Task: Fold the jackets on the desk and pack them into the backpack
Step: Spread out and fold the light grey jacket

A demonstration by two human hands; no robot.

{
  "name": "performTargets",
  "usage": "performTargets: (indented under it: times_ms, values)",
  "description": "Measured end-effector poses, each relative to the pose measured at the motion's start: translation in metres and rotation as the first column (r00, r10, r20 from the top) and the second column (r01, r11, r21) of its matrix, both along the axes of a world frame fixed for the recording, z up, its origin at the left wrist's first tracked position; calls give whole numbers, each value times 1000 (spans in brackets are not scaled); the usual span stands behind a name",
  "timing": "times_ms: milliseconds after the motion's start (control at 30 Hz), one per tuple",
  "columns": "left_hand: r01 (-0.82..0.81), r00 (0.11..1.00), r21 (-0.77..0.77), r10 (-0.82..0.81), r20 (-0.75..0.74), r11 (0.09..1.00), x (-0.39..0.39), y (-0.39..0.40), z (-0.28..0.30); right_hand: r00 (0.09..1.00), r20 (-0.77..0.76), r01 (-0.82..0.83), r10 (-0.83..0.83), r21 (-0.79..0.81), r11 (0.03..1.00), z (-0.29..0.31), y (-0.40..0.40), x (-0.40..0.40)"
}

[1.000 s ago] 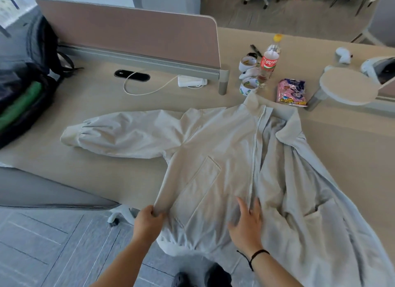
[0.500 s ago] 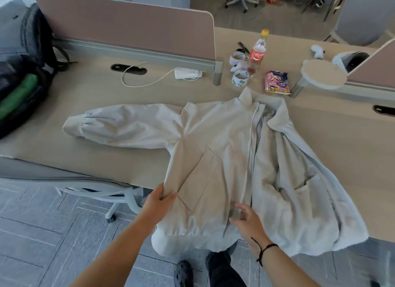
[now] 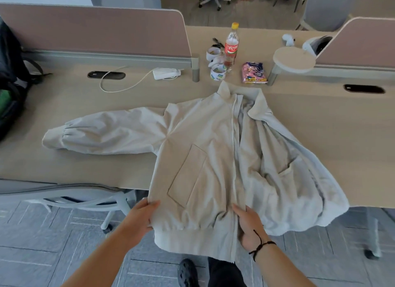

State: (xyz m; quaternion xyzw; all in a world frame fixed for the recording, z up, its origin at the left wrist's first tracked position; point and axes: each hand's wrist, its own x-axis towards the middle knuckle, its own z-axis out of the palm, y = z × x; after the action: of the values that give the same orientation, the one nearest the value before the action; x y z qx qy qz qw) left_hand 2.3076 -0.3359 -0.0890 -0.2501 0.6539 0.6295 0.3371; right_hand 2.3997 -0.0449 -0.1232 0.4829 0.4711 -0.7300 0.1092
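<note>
I am squaring the jacket (image 3: 213, 158) on the desk (image 3: 320, 124) before folding: my left hand (image 3: 139, 218) pinches its side hem, my right hand (image 3: 249, 226) grips the zipper edge. Collar points away from me, hem overhangs; next, close the open right panel.

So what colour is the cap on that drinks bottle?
Yellow: the cap tops the red-labelled bottle, seen in the head view.
</note>
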Motion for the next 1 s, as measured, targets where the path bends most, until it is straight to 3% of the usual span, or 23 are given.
performTargets:
  times_ms: [33,100,200,500,567,733,867,1000]
  values:
    - [-13,1000,-23,13,-13,1000,4,0,-4,1000,-11,-4,4,17,1000,3,2,1]
    - [20,993,-210,-43,-107,978,10,2,-11,1000,18,-25,23,95,995,1,4,4]
    - [63,952,-518,-207,-225,853,16,8,-15,990,90,-129,112,220,967,2,5,6]
    - [253,856,-648,-478,-196,719,10,22,-8,854,173,-511,490,455,730,44,27,4]
    - [288,814,-645,-536,-224,708,2,45,-4,840,189,-524,509,528,668,59,47,7]
    - [412,615,-640,-716,-330,649,-13,132,20,839,275,-528,469,617,583,76,121,9]
    - [507,493,-634,-800,-342,584,-16,193,24,820,355,-558,448,671,489,77,185,4]
    - [536,425,-681,-857,-292,499,-21,254,11,799,430,-588,421,705,396,63,256,-5]
